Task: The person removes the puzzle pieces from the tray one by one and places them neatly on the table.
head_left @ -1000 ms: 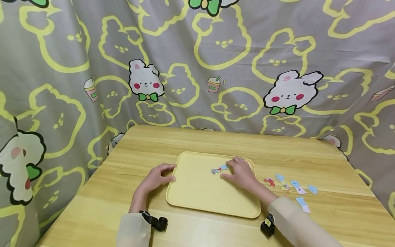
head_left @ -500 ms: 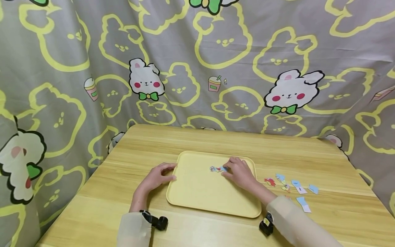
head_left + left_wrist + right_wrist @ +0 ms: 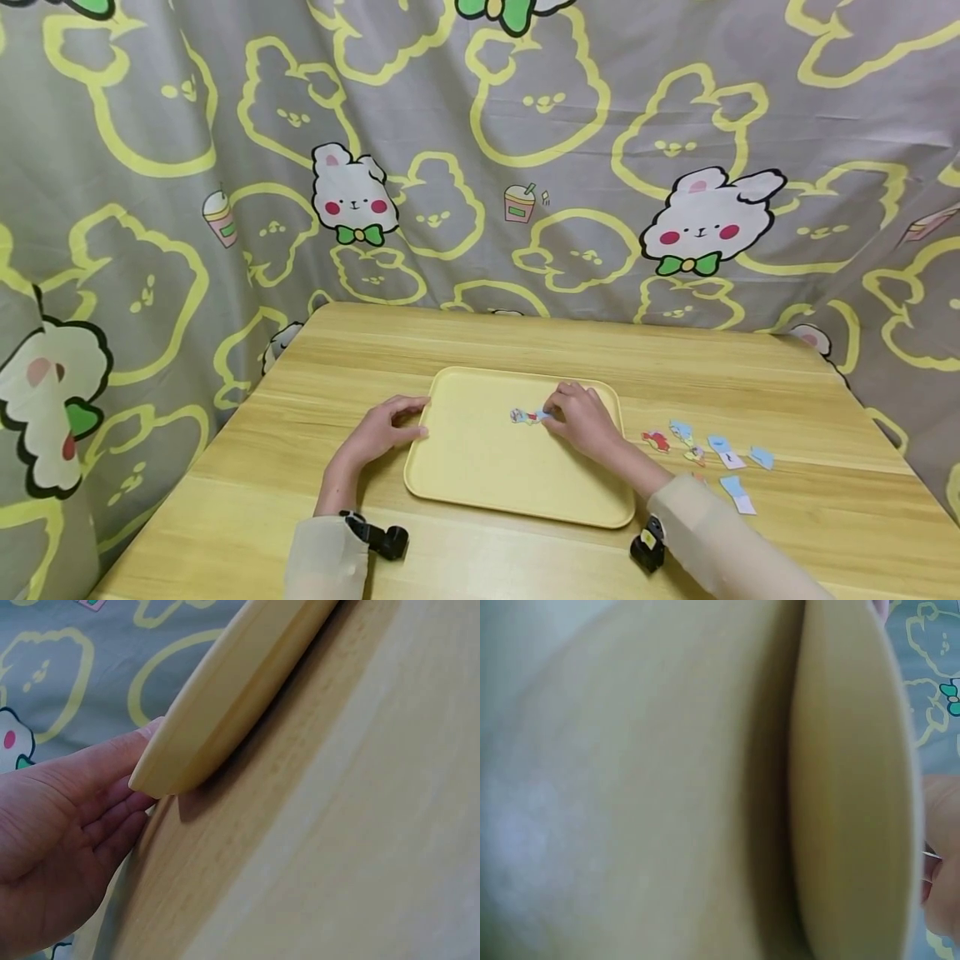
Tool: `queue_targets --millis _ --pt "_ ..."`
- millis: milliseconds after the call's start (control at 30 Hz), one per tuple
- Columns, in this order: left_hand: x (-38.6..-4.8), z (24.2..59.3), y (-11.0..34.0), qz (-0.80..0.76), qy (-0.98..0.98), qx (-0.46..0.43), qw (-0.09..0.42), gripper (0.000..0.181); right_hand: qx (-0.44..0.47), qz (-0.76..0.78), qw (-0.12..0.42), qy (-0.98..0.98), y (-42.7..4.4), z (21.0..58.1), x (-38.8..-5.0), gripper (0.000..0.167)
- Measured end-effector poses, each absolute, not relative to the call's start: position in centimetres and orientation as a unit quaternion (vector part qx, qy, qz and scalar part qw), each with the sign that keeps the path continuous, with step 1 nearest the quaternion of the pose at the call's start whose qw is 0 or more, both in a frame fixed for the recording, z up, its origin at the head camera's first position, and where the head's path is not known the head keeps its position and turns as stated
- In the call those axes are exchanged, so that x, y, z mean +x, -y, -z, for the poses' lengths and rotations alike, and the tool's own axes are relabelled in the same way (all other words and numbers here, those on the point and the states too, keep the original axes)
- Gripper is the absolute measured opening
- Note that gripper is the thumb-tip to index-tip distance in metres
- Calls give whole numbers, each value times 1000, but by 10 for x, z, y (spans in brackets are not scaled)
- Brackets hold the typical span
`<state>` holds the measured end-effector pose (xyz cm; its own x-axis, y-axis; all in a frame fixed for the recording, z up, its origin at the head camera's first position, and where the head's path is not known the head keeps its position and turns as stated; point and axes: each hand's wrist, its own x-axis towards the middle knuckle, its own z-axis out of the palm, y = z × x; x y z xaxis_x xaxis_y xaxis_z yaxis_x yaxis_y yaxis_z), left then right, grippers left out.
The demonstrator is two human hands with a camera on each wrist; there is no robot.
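Note:
A pale yellow tray [image 3: 480, 475] lies on the wooden table. My left hand [image 3: 381, 432] holds its left edge, with thumb and fingers at the rim; in the left wrist view the left hand [image 3: 60, 825] is against the tray's corner. Over the right half of the tray, my right hand [image 3: 583, 421] pinches a light-blue puzzle piece [image 3: 543, 414] with thumb and fingertips. Just left of those fingers lies a small blue-and-red puzzle piece [image 3: 519, 416], touching or almost touching the pinched one. The right wrist view mostly shows the tray's side [image 3: 855, 787], and the pinched piece is hard to make out there.
Right of the tray lie several loose puzzle pieces, among them a red one [image 3: 656, 442], a blue-and-white one [image 3: 738, 494] and a small blue one [image 3: 761, 457]. A patterned grey curtain [image 3: 450, 125] hangs behind the table [image 3: 360, 342].
My right hand has brought the light-blue piece slightly down and nearer the piece on the tray, turning the pair more level. The left hand has stayed at the tray's edge.

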<state>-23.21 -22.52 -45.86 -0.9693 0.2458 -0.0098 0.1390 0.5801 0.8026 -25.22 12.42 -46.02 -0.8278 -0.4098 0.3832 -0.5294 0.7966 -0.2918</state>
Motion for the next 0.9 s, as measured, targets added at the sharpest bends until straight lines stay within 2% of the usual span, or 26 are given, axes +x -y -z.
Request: queue_targets --millis 467,900 --pt "-231 460 225 -448 -886 112 53 51 266 -204 200 921 -128 464 -252 15" --pt "-233 461 225 -451 -885 105 56 51 235 -297 162 911 -129 457 -249 12"
